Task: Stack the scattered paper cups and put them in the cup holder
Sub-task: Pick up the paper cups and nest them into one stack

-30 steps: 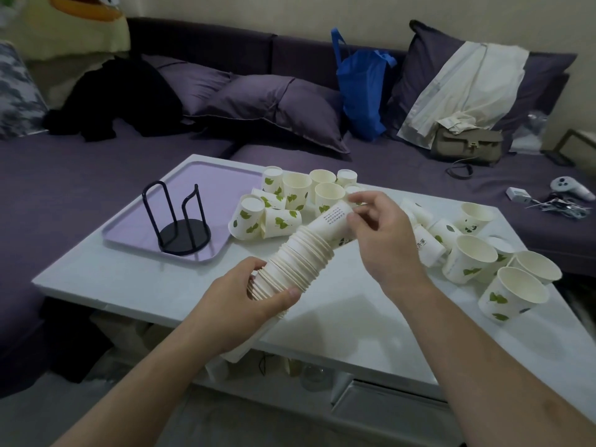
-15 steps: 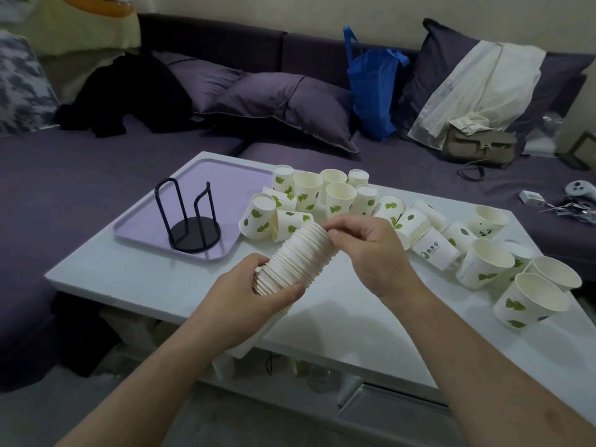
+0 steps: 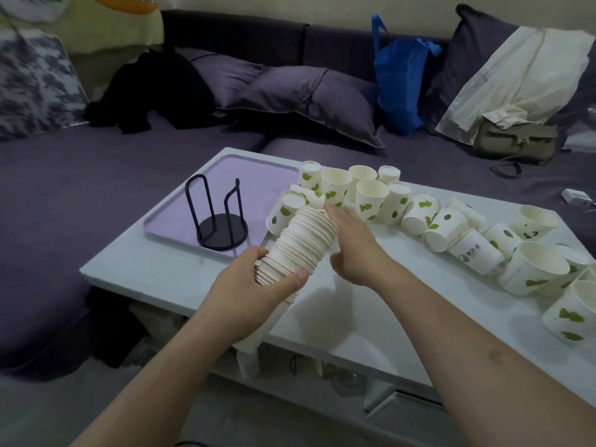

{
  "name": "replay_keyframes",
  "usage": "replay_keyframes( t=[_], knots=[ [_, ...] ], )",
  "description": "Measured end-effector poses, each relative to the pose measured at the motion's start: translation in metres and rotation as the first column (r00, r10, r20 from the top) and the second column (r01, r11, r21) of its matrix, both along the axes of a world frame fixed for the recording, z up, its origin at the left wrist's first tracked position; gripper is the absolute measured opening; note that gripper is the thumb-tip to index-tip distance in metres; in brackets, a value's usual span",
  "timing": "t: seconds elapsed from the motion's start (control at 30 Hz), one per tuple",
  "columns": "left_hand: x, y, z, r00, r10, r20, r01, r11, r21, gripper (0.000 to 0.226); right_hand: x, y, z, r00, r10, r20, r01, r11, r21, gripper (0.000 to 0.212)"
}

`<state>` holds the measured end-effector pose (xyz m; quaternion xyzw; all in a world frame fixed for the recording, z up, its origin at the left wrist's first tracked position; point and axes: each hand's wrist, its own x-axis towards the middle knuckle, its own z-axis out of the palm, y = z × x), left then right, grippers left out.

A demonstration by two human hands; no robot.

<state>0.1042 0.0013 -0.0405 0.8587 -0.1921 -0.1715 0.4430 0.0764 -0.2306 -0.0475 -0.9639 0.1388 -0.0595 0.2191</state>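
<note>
My left hand (image 3: pixel 258 282) grips a long nested stack of paper cups (image 3: pixel 303 240), tilted up and away over the white table (image 3: pixel 161 272). My right hand (image 3: pixel 351 243) is open just right of the stack's upper end, fingers stretched toward the loose cups, holding nothing. Several white cups with green leaves (image 3: pixel 371 195) stand or lie scattered across the table's middle and right side. The black wire cup holder (image 3: pixel 219 221) stands empty on the lilac tray (image 3: pixel 251 175), left of the stack.
A purple sofa wraps the table's far and left sides, with cushions (image 3: pixel 306 98), a blue bag (image 3: pixel 400 82), a khaki handbag (image 3: pixel 516 140) and black clothing (image 3: pixel 154 88). Large cups (image 3: pixel 535 269) crowd the table's right edge. A shelf lies under the tabletop.
My right hand pushed a cup fully onto the stack's top, then let go and opened, fingers now extended toward the loose cups. The view shifted left.
</note>
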Motion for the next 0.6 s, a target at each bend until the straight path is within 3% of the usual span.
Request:
replay_keyframes(
  t=[0.1,0.17,0.4,0.5,0.6],
  knots=[
    [0.003,0.002,0.001,1.0,0.011,-0.005,-0.011,1.0,-0.011,0.059,0.01,0.001,-0.01,0.997,-0.043,-0.066,0.035,0.993,-0.113,0.102],
    [0.004,0.003,0.001,1.0,0.016,-0.01,-0.016,1.0,-0.021,0.059,0.007,0.006,-0.008,0.998,-0.05,-0.046,0.043,0.988,-0.149,0.095],
    [0.003,0.004,0.001,1.0,0.013,-0.002,-0.013,1.0,-0.018,0.059,-0.007,0.01,-0.003,0.996,0.063,-0.066,-0.078,0.966,-0.248,0.03],
    [0.002,0.004,0.0,1.0,0.002,0.002,-0.002,1.0,-0.005,0.061,-0.017,0.012,0.009,0.998,0.0,-0.059,-0.012,0.98,-0.2,0.036],
    [0.003,0.004,0.0,1.0,0.001,0.007,-0.001,1.0,-0.001,0.06,-0.028,0.007,0.022,0.988,-0.141,0.066,0.136,0.987,0.085,0.058]
  ],
)
